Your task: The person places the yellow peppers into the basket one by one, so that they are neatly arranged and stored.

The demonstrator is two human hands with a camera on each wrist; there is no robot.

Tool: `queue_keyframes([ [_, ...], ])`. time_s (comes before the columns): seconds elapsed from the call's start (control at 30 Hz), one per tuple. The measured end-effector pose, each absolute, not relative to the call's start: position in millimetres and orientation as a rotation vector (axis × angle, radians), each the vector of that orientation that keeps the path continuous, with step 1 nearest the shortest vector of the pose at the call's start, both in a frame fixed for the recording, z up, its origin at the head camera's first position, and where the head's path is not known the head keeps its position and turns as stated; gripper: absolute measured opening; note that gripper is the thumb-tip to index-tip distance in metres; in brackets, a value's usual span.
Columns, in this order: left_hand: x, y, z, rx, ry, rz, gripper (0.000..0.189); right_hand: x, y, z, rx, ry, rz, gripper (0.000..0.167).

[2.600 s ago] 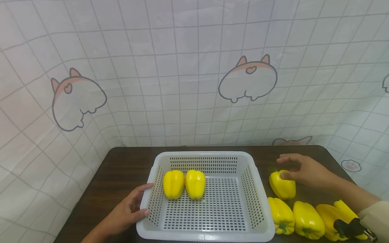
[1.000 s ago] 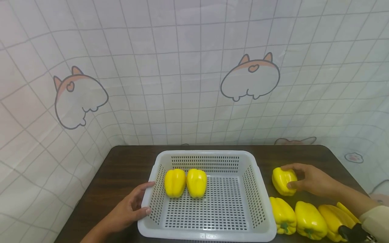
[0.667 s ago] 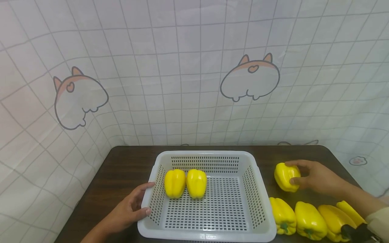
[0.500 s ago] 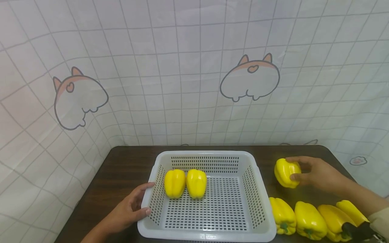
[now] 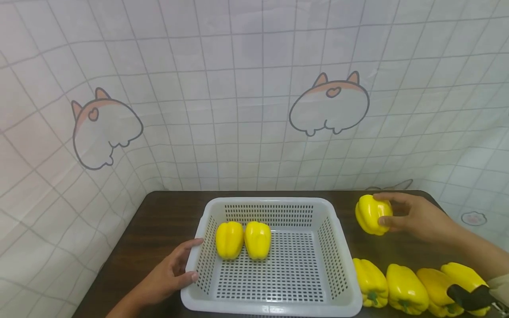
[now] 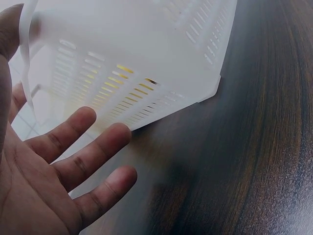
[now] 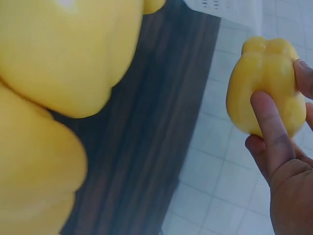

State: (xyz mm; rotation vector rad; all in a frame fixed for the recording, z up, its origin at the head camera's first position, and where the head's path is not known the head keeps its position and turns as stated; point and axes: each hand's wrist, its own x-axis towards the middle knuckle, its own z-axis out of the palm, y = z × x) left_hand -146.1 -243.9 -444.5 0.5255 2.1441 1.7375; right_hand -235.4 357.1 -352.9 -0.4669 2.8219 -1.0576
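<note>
My right hand holds a yellow bell pepper between thumb and fingers. In the right wrist view the same bell pepper is off the table, with fingers wrapped at its side and underside. My left hand touches the left rim of a white perforated plastic basket with thumb and index finger. In the left wrist view the other fingers are spread beside the basket wall, not wrapped round it. Two yellow bell peppers stand side by side in the basket's left half.
Several more yellow bell peppers lie in a row right of the basket, near the front of the dark wooden table. A black strap on the right wrist partly covers the last one. A tile-patterned curtain hangs behind.
My right hand has taken hold of the bell pepper behind the row and lifted it upward, away from the row. The left hand and the basket have stayed put.
</note>
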Motion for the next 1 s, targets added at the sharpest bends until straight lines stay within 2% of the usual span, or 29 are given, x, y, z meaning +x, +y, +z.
queue_keyframes([
  [0.47, -147, -244, -446, 0.538, 2.137, 1.745, 0.071, -235, 335, -327, -0.46, 2.853, -1.009, 0.076],
  [1.0, -147, -243, -446, 0.48, 2.188, 1.706, 0.073, -231, 302, -322, -0.503, 2.849, -1.014, 0.075],
])
